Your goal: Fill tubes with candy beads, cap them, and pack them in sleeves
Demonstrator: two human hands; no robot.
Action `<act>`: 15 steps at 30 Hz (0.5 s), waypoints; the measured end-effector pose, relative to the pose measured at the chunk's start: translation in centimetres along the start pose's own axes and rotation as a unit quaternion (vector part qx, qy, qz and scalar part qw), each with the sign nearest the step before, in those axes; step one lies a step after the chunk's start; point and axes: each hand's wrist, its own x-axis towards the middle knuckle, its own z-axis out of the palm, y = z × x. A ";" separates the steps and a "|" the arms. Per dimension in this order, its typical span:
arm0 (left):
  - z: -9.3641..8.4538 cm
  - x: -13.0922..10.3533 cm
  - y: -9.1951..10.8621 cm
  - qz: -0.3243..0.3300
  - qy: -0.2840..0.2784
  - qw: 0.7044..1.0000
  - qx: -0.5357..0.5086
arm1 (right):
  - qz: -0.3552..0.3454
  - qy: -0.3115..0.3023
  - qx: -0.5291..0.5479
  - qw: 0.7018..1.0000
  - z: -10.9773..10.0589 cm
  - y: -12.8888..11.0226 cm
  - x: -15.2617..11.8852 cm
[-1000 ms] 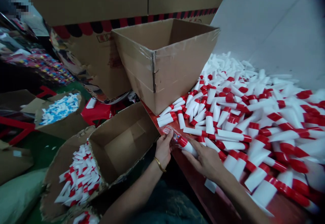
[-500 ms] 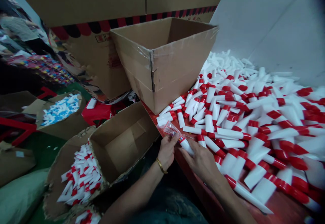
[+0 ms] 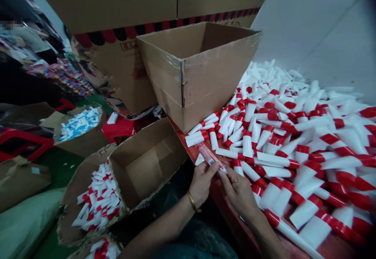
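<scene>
- I have the left hand point(image 3: 202, 182) closed on a clear printed packet point(image 3: 209, 155), thumb on top, fingers folded beneath.
- My right hand point(image 3: 237, 190) is nearly closed too, thumb and fingers pinching the packet's near end, just beside the left fingertips.
- The packet slants away from me over the near edge of the red bench point(image 3: 337, 249), its far end close to some loose tubes; I cannot tell what lies inside the film.
- A gold bangle point(image 3: 192, 202) circles my left wrist.
- To the right, white tubes with red caps point(image 3: 282, 133) lie heaped across the bench, reaching back to a pale wall point(image 3: 317, 24).
- Ahead of my hands, an open cardboard box point(image 3: 217, 75) stands on the bench, tubes crowding its foot, a large printed carton point(image 3: 117, 0) behind it.
- Below the bench on my left I see an open carton point(image 3: 147, 169), and touching it a torn-edged box point(image 3: 70, 196) holding red-and-white pieces point(image 3: 100, 204).
- Farther left, near a red stool point(image 3: 117, 127), another box holds blue-and-white pieces point(image 3: 80, 124); a pale sack point(image 3: 32, 216) lies nearer me on the green floor point(image 3: 66, 169).
- At upper left, a person in a striped top point(image 3: 32, 37) is near colourful packs point(image 3: 66, 75), blurred.
</scene>
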 end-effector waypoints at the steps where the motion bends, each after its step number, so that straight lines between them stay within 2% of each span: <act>1: 0.1 -0.1 0.0 0.007 -0.009 1.000 0.008 | -0.001 -0.011 0.009 1.000 0.1 0.0 0.1; 4: 0.1 0.3 1.1 0.025 0.000 1.000 -0.002 | 0.005 -0.074 0.037 0.997 0.4 0.3 0.1; 6: 0.1 0.6 2.0 0.026 0.004 0.999 -0.036 | 0.008 -0.095 0.040 0.995 0.6 0.7 -0.2; 9: 0.2 0.7 2.3 0.015 -0.008 0.997 -0.077 | -0.001 -0.081 0.033 0.996 1.0 1.1 -0.5; 12: 0.3 0.5 1.7 0.020 -0.004 0.996 -0.085 | 0.005 -0.068 0.026 0.997 1.3 1.1 -0.6; 15: 0.3 0.3 1.3 0.020 -0.003 0.997 -0.076 | 0.039 -0.090 0.047 0.994 1.5 1.0 -0.7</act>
